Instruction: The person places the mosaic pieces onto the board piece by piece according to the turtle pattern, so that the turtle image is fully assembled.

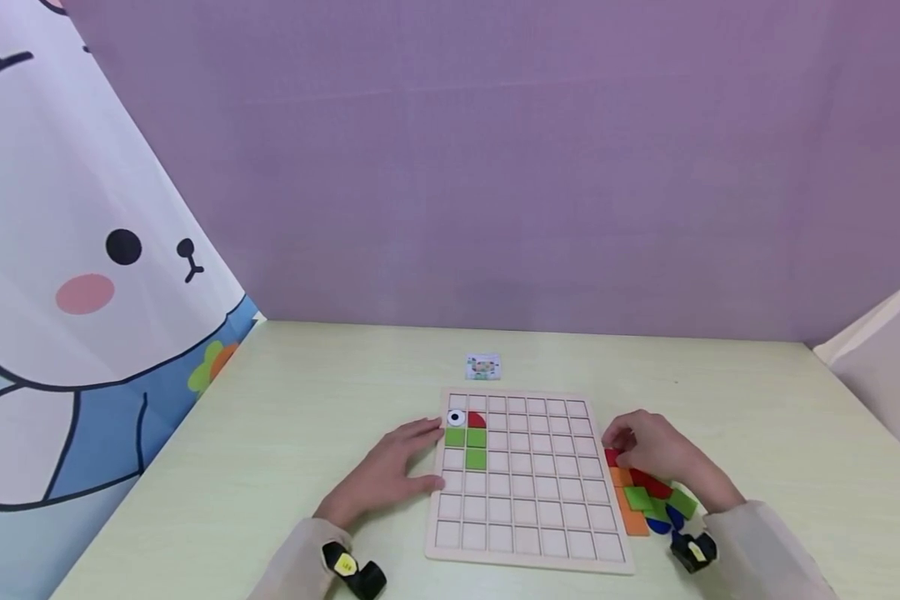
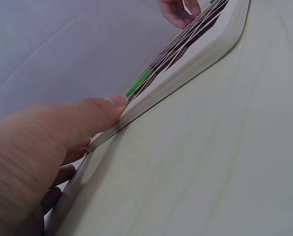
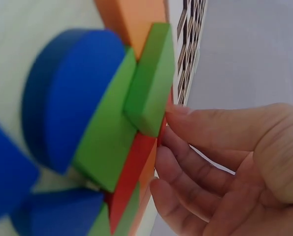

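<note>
A pale gridded board (image 1: 528, 563) lies flat on the table. Its upper left cells hold an eye tile (image 1: 456, 417), a red quarter-round piece (image 1: 477, 420) and several green squares (image 1: 476, 459). My left hand (image 1: 385, 471) rests against the board's left edge, fingers and thumb spread; in the left wrist view the thumb (image 2: 94, 112) touches the rim. Right of the board, my right hand (image 1: 656, 450) pinches a red piece (image 1: 611, 457) at the edge of a block pile. Fingers and a green block hide most of that piece in the right wrist view.
The pile beside the board's right edge has orange blocks (image 1: 633, 522), green blocks (image 1: 682, 502), a red block (image 1: 651, 484) and blue rounded blocks (image 3: 80, 96). A small printed card (image 1: 483, 367) lies beyond the board. A purple backdrop (image 1: 525, 183) stands behind the table.
</note>
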`<state>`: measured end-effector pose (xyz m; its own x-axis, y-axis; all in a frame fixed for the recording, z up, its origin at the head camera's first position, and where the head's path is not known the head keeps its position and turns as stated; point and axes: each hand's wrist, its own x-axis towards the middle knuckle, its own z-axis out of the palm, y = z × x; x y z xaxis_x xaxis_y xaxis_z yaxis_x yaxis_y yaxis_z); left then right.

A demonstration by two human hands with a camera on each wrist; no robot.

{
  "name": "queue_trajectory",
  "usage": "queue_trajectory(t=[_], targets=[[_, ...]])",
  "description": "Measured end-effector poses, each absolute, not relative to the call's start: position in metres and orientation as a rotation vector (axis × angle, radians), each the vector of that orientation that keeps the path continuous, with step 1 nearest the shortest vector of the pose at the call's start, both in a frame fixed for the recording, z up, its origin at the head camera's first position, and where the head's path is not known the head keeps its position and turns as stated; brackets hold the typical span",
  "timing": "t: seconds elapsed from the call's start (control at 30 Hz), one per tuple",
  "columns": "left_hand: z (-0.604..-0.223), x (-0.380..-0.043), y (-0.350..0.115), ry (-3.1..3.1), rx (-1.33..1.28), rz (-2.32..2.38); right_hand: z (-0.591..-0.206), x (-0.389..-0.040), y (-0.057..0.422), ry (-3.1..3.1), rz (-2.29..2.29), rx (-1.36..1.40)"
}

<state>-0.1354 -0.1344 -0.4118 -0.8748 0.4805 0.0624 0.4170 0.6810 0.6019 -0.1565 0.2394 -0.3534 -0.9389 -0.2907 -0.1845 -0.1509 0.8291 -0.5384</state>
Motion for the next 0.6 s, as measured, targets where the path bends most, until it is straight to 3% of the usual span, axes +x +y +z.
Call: queue_trajectory(t=[0.6], targets=[[-0.4125,-0.1351,-0.1348,2.774,0.72,0.975,-0.3548,-0.1514,0.2435,2.692,-0.773,-0.358]])
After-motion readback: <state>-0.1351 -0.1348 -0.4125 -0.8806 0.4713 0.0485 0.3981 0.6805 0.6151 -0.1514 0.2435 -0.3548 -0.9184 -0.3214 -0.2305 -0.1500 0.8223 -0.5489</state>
